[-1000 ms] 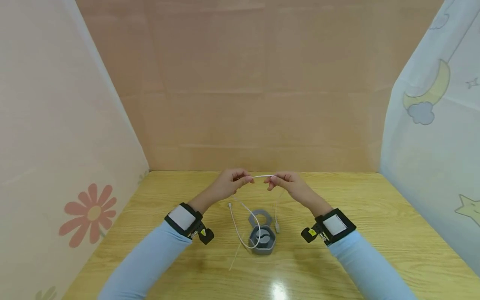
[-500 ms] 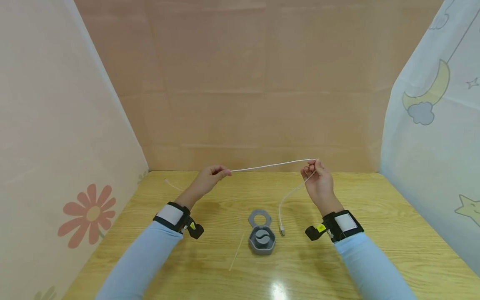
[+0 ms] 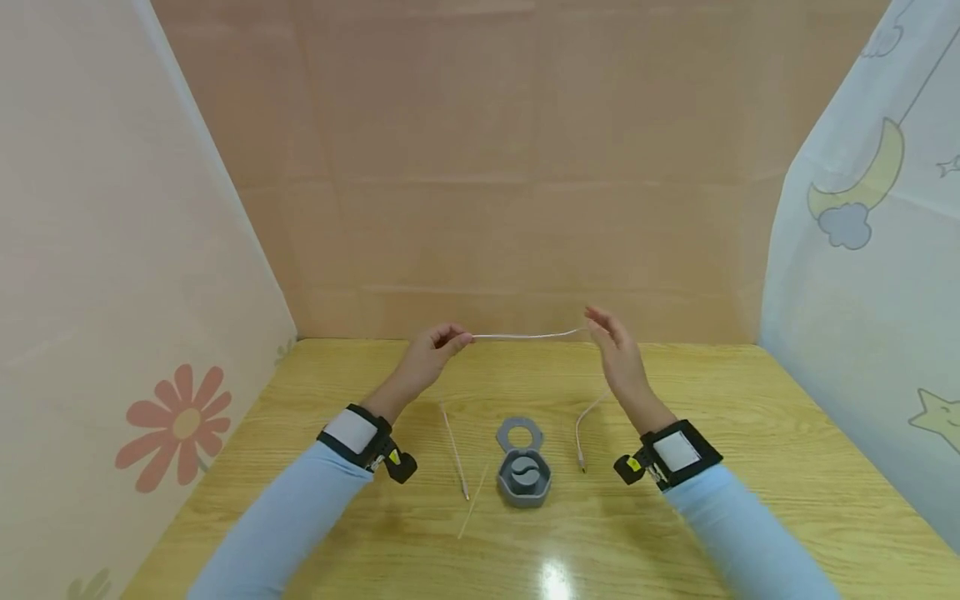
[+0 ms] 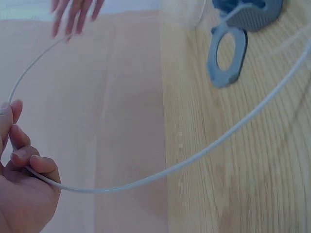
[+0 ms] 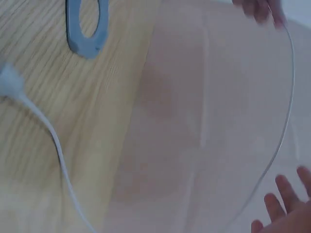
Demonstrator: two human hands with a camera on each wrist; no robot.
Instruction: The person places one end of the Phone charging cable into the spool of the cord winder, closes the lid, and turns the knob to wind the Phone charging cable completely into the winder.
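While the grey hexagonal plastic cable case [image 3: 523, 477] sits nearest on the wooden table [image 3: 750, 467], a thin white charging cable [image 3: 525, 336] spans above and beyond it. Left hand [image 3: 429, 356] pinches the cable with curled fingers; right hand [image 3: 617, 354] is spread, the cable draped across its straight fingers. Light and limp, the cable probably handles best pinched near its plug ends.

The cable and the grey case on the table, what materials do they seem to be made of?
The cable looks like white, smooth plastic-coated wire: thin, and it bends in a loose arc. The grey case seems moulded matte plastic, uniform in colour. The table shows glossy wood grain, possibly laminate.
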